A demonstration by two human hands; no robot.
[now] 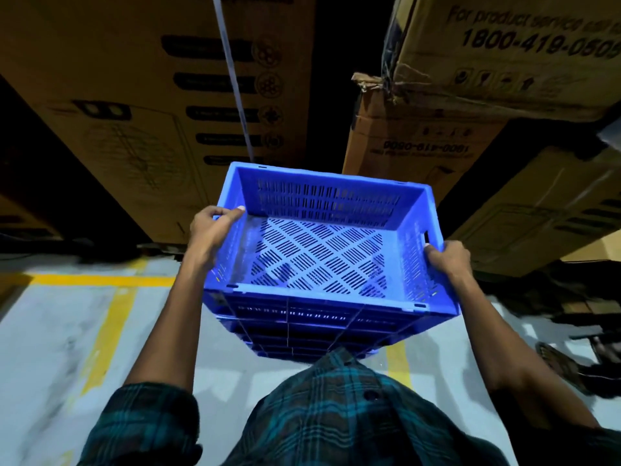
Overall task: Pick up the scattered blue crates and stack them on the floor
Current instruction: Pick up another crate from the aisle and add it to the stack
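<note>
1. Crate (322, 250), blue and slotted, is being held up in front of the person's chest, open side up and empty, with both hands on its short ends.
2. Left hand (211, 230) is closing on the left rim, its fingers curling over the top edge and into the crate, the thumb lying along the rim.
3. Right hand (448, 258) is gripping the right end just below the handle slot, fingers wrapped around the outer wall.
4. Between the two grips, the crate's perforated bottom is showing through, with a diamond pattern of slots.
5. Below the grips, more blue crates (302, 334) are sitting directly under the held one; I cannot tell whether they are nested with it or apart from it.
6. Beyond the grips, large cardboard boxes (151, 105) are standing stacked, another box (504, 55) printed with a phone number.
7. Under the arms, the grey floor (50, 331) is showing yellow painted lines (104, 280).
8. Plaid shirt (319, 415) is filling the near edge.
</note>
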